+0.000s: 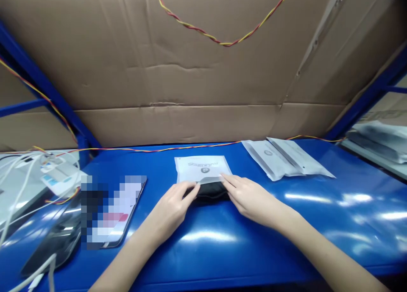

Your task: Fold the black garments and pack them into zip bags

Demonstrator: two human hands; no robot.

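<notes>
A frosted white plastic bag (190,169) with dark printing lies flat on the blue table, its opening towards me. A black, soft-looking item (212,193) sticks out of that near edge; how much of it is inside I cannot tell. At the bag's left near corner, my left hand (173,203) pinches the edge between thumb and fingers. My right hand (251,196) grips the right near corner, its fingers lying over the plastic and its thumb hidden.
Two similar filled bags (289,158) lie overlapping at the back right, with more bags (381,139) at the far right. To the left are a phone (127,215), a dark glossy object (59,241) and white cables (22,186). Cardboard (206,84) stands behind, with a twisted wire (197,29) hanging across.
</notes>
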